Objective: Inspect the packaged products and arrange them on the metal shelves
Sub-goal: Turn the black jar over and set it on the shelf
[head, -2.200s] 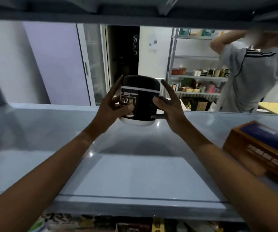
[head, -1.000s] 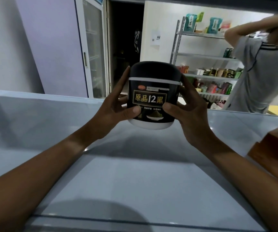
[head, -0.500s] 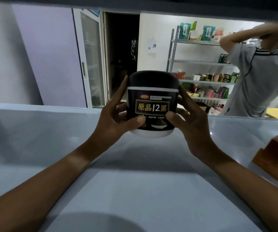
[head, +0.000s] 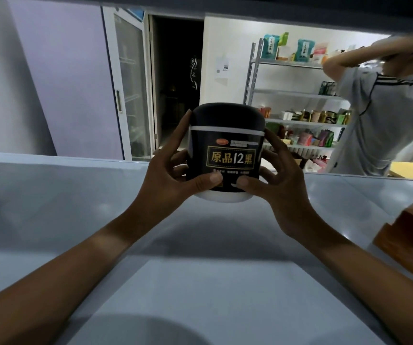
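Both hands, left (head: pixel 173 175) and right (head: pixel 275 178), grip the black tub (head: pixel 226 150) at frame centre, fingers curled round it, label facing the camera. Inspection seems underway; it is not yet set on the shelf (head: pixel 200 282) below.

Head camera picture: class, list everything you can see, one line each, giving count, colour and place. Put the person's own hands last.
Tub: one, black with a gold label and white base, upright at centre, held at the shelf's far part.
Shelf: one, grey metal, across the foreground.
Box: one, brown, on the shelf at the right edge, partly cut off.
Fridge: one, white frame with a glass door, back left.
Doorway: one, dark, behind centre.
Rack: one, grey metal, back right, stocked with mixed packets and jars; count unclear.
Other person: one, grey shirt, far right by the rack.
Left hand: grips the tub's left side.
Right hand: grips the tub's right side.
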